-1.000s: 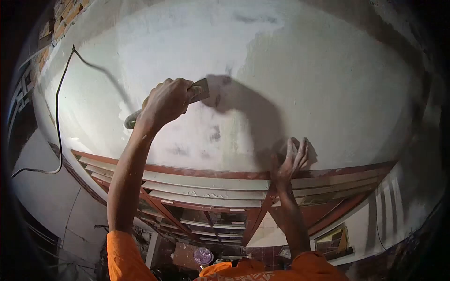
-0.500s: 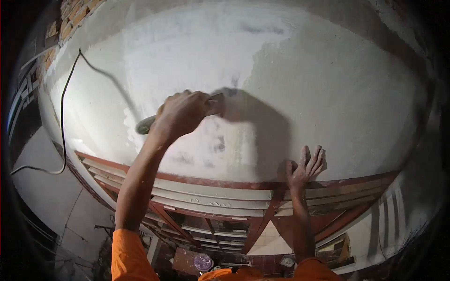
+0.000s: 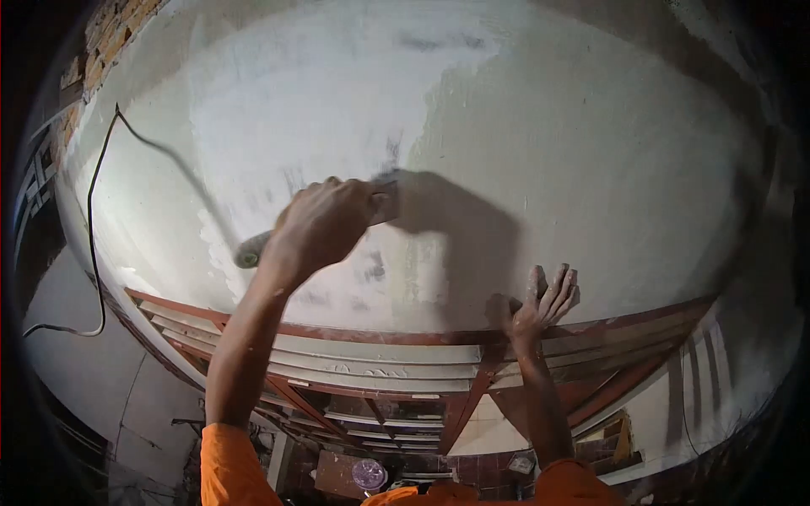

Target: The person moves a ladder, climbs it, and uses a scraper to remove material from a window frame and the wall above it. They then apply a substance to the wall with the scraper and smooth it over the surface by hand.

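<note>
My left hand (image 3: 325, 223) is wrapped round the handle of a putty knife (image 3: 251, 253), whose butt end sticks out to the lower left. The blade (image 3: 388, 201) lies at the wall, at the right side of the fist; whether its edge touches is hard to tell. Around it the wall (image 3: 278, 110) has a pale, whitish coated patch with dark smudges, bordered on the right by a greyer-green surface. My right hand (image 3: 542, 304) rests open, fingers spread, against the lower wall just above the red-brown frame. Whitish residue shows on its fingers.
Below the wall runs a red-brown wooden frame (image 3: 405, 337) with pale louvre slats (image 3: 371, 368). A dark cable (image 3: 94, 228) hangs at the left. Far below stands a purple-topped bucket (image 3: 369, 474). Exposed brickwork (image 3: 118, 42) shows at upper left.
The view has shifted slightly, moving the wall leftward in the picture. Against the wall, my left hand and the putty knife have moved a little right and down. My right hand stays in place.
</note>
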{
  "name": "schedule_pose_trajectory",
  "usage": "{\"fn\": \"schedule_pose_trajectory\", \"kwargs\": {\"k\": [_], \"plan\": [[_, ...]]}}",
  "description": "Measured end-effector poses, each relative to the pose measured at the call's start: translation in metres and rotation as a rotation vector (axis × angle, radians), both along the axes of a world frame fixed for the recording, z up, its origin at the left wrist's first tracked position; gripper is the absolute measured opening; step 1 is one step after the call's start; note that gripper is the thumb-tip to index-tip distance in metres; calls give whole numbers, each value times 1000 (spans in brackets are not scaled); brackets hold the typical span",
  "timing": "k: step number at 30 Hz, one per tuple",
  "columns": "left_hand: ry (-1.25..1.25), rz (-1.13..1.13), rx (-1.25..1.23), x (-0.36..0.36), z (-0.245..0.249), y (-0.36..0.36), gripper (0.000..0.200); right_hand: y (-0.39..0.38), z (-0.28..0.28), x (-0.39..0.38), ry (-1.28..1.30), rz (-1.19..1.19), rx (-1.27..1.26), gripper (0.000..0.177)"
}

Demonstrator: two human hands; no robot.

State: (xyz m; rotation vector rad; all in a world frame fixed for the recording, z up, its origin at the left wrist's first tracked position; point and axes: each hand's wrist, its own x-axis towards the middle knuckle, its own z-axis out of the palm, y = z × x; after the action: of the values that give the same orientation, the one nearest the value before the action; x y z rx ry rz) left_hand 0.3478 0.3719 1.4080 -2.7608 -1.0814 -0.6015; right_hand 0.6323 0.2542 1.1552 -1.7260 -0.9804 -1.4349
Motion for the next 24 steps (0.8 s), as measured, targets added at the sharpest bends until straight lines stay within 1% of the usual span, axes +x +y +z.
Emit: {"fn": "schedule_pose_trajectory", "kwargs": {"k": [2,3,5,6,8,9,10,12,13,14,16,18,19,22,23,24], "plan": [[-18,2,209,0,-6,-9,30,2,-4,1,47,57,46,70],[-13,4,203,-2,-5,-10,30,2,-6,-1,52,60,40,70],[-20,25,-19,-5,-1,-11,31,2,-6,2,63,72,41,72],[-23,31,-16,-11,0,-6,31,1,-6,3,60,78,43,72],[-37,17,-34,-25,0,12,31,-4,-9,4,24,11,-44,77],[-87,7,-62,-23,-4,17,32,-1,-6,2,-6,16,-2,77],[-89,9,-64,-14,-4,14,32,2,-3,-1,-8,17,-4,77],[-88,-32,64,12,-7,-2,33,2,2,-7,-1,57,59,77],[-71,6,72,12,-3,-11,33,2,3,-4,-14,60,51,77],[-79,9,62,9,-5,-11,33,2,1,-3,7,40,36,77],[-96,-3,-51,1,-8,-12,35,0,-6,0,33,29,23,78],[-101,12,-18,-20,-10,3,34,-4,-12,9,27,57,-17,75],[-102,15,8,-25,-11,9,33,-3,-14,13,-22,54,5,76],[-104,-35,-22,-10,-13,4,28,-1,-12,9,-35,14,11,76],[-104,-5,62,1,-14,-2,22,-5,-9,4,-30,1,-38,76],[-79,20,138,1,-13,-10,24,-5,-6,4,-30,0,-45,76]]}}
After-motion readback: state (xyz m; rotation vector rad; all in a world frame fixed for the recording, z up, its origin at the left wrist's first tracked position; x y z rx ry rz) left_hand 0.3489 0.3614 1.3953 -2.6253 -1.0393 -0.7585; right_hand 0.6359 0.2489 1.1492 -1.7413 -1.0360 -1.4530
